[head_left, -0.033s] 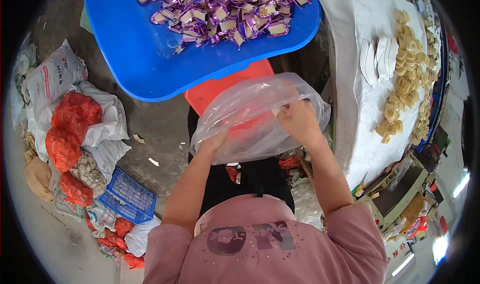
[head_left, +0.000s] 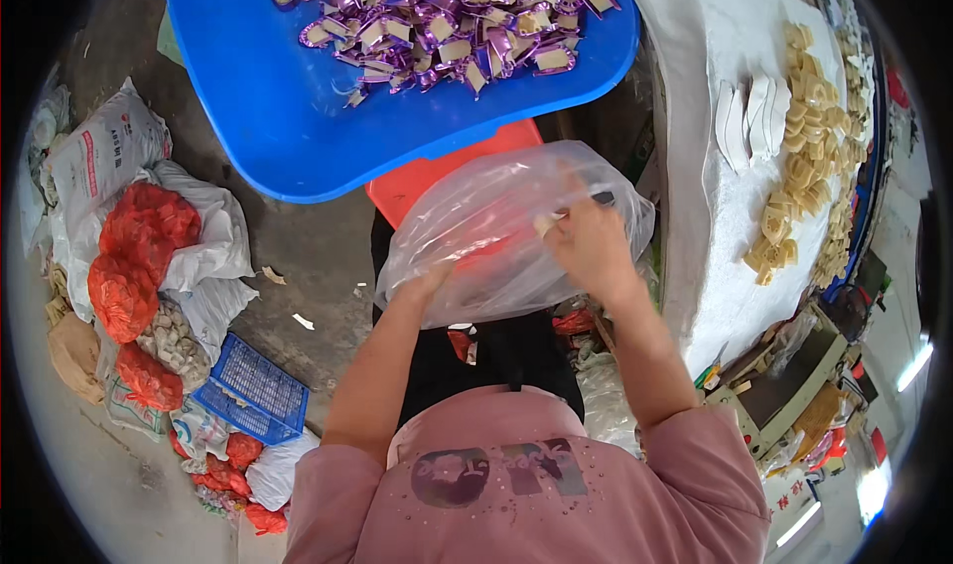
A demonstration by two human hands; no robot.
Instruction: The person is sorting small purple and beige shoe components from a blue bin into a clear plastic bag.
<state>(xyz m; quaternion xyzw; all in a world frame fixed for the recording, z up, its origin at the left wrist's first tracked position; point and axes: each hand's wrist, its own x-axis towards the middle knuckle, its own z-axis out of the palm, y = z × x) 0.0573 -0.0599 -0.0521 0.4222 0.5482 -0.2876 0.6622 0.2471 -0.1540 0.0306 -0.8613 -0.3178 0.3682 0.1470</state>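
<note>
A large clear plastic bag is spread in front of me, over a red stool-like surface. At the bag's near left edge, my left hand is closed on the plastic; film partly covers its fingertips. My right hand is at the right side of the bag, its fingers curled together. A small pale beige piece shows at the right fingertips; its kind is too small to make out. Just beyond the bag stands a blue tub with many purple-and-beige pieces heaped at its far side.
On the right, a white-covered table bears rows of yellowish pieces and white curved strips. Sacks, red net bags and a blue crate lie on the floor at left.
My right hand has shifted slightly left with the pale piece at its fingertips, and the bag's film has creased differently. My left hand is nearly still.
</note>
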